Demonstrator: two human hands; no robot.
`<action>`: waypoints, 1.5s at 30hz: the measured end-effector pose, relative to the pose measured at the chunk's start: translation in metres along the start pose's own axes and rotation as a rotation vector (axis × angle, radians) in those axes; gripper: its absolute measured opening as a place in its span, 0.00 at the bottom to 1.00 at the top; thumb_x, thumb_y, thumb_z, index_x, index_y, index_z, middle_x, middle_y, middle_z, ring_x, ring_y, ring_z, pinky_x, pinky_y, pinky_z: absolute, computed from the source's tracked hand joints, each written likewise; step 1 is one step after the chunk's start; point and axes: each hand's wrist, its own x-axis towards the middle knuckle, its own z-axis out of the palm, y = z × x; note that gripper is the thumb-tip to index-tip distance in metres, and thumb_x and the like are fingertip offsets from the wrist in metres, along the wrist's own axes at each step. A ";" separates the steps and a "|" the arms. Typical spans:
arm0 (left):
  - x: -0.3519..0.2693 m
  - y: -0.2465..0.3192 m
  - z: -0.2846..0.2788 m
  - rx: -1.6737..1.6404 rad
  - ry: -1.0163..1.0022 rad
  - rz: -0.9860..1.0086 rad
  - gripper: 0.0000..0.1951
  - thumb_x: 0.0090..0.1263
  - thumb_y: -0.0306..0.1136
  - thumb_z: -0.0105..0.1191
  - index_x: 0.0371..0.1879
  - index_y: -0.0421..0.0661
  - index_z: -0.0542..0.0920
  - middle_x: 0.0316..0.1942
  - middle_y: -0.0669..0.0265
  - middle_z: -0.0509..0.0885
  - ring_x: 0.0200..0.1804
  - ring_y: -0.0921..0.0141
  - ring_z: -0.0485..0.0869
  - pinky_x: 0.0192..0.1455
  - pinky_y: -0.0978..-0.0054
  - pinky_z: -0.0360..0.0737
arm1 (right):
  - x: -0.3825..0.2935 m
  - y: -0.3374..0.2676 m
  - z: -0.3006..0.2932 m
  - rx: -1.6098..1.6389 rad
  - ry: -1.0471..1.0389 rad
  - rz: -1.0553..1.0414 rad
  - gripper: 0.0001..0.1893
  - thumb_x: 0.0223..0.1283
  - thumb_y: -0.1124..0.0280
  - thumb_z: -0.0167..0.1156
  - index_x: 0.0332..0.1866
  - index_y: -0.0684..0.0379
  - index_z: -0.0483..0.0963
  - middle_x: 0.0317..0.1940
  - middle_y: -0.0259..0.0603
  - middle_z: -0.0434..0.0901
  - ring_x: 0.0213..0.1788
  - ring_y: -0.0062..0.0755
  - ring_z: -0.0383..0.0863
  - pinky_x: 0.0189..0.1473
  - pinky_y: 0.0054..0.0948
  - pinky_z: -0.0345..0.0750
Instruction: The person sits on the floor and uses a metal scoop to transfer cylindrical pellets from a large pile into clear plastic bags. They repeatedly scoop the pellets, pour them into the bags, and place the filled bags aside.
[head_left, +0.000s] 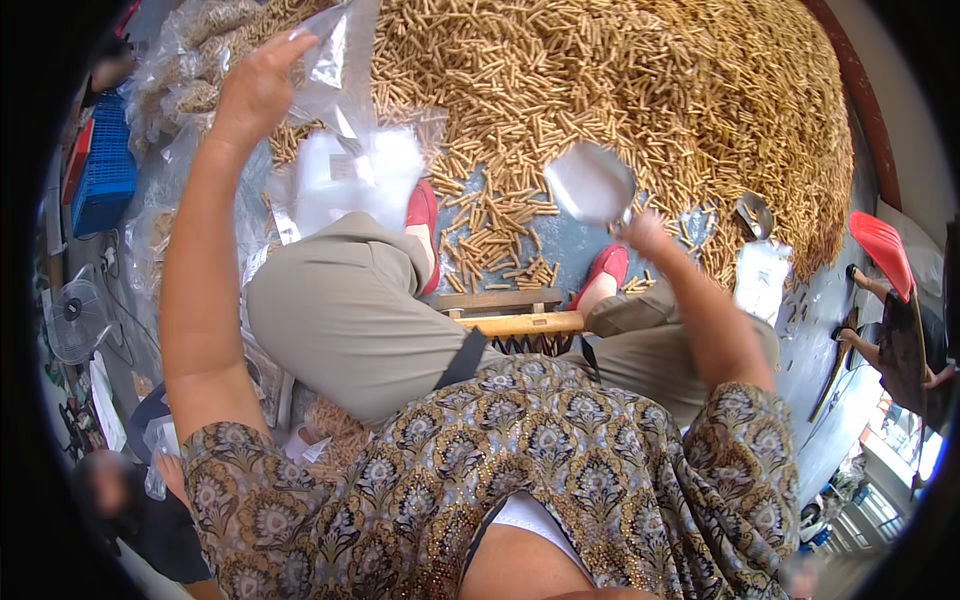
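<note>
My left hand (259, 90) is raised at the upper left, its fingers on the edge of a clear plastic bag (334, 67) that hangs open-looking and shiny beside it. My right hand (649, 236) grips the handle of a metal scoop (590, 182), blurred, its round bowl over the edge of a large heap of short tan sticks (600, 75). The bowl appears to hold no sticks. A stack of flat plastic bags (360, 180) lies in front of my left knee. A second metal scoop (754, 214) rests against the heap at the right.
Filled clear bags (199, 97) lie at the upper left, near a blue plastic crate (105, 165) and a fan (73, 307). A white packet (761, 277) is right of my right hand. A red shovel (877, 247) and other people are at the sides.
</note>
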 end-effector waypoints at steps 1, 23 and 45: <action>0.002 0.001 0.014 -0.044 -0.021 0.030 0.23 0.50 0.18 0.38 0.48 0.40 0.73 0.52 0.53 0.73 0.56 0.59 0.71 0.58 0.71 0.66 | 0.004 0.026 0.050 -0.122 0.255 -0.311 0.13 0.46 0.59 0.62 0.33 0.55 0.77 0.22 0.42 0.77 0.24 0.34 0.78 0.28 0.34 0.76; 0.031 0.016 0.145 -1.063 -0.399 -0.497 0.29 0.48 0.15 0.42 0.55 0.41 0.69 0.59 0.62 0.67 0.32 0.83 0.69 0.33 0.87 0.67 | 0.281 -0.160 0.022 0.649 0.514 -0.287 0.11 0.43 0.68 0.61 0.17 0.63 0.69 0.11 0.34 0.69 0.11 0.27 0.65 0.15 0.28 0.64; 0.098 0.152 0.146 -1.368 -0.580 -0.273 0.41 0.42 0.16 0.46 0.64 0.43 0.55 0.34 0.60 0.78 0.25 0.77 0.75 0.26 0.80 0.74 | -0.046 -0.062 -0.119 0.163 0.084 -0.296 0.11 0.44 0.69 0.62 0.31 0.62 0.73 0.17 0.28 0.70 0.18 0.16 0.64 0.20 0.20 0.64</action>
